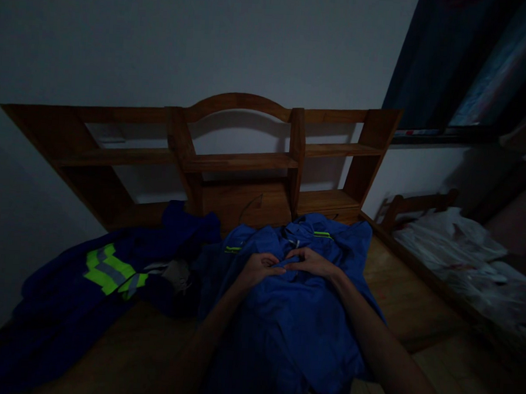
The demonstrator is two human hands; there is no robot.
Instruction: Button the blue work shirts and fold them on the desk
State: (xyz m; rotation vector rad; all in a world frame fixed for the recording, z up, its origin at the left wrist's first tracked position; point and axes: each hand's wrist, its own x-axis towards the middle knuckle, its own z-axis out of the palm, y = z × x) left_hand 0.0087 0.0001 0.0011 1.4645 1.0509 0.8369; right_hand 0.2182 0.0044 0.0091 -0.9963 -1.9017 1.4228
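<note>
A blue work jacket (292,322) with thin yellow-green trim lies spread and wrinkled on the wooden surface in front of me. My left hand (261,268) pinches its fabric near the middle, below the collar. Close beside it, my right hand (310,263) grips the same part of the jacket, thumb and fingers pressed together. The fingertips of both hands almost meet. What small part of the front edge they hold is too dark to make out.
On the left lies a darker blue garment (75,322) with a yellow-green and grey reflective band (109,268). A wooden shelf unit (242,160) stands at the back against the wall. White plastic bags (457,236) sit on the right, beyond the wooden edge, near a dark window (476,73).
</note>
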